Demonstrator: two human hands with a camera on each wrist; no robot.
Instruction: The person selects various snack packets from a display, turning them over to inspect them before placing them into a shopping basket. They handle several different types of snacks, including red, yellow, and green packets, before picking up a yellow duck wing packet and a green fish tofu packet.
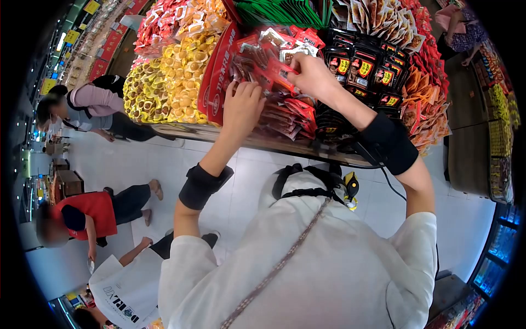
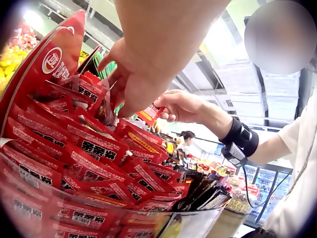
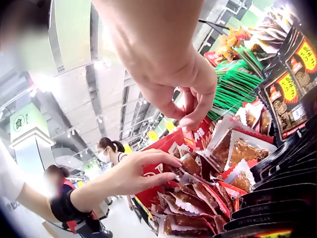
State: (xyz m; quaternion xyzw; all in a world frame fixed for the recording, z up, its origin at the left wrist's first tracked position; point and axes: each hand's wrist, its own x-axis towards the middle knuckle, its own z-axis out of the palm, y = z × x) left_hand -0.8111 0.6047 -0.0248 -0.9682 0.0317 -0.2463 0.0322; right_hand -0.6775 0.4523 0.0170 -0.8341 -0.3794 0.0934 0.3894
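My right hand [image 1: 315, 77] pinches a red snack packet [image 1: 280, 74] between thumb and fingers, above the bin of red packets. In the left wrist view, that red packet hangs from the right fingertips beside the display. My left hand [image 1: 244, 106] reaches over the same bin, its fingers extended and its fingertips at the brown-and-red packets [image 3: 190, 166]. In the right wrist view its thumb and fingers stand apart. Vacuum-packed pieces with clear fronts lie under both hands, and red printed packets [image 2: 94, 148] fill the bin's front.
A red cardboard sign [image 1: 215, 77] borders the bin on the left, with yellow-wrapped sweets [image 1: 189, 71] beyond. Black packets [image 1: 361, 66] lie to the right, green packets [image 1: 282, 12] behind. A clear front panel [image 2: 124, 210] edges the bin. Several people stand in the left aisle.
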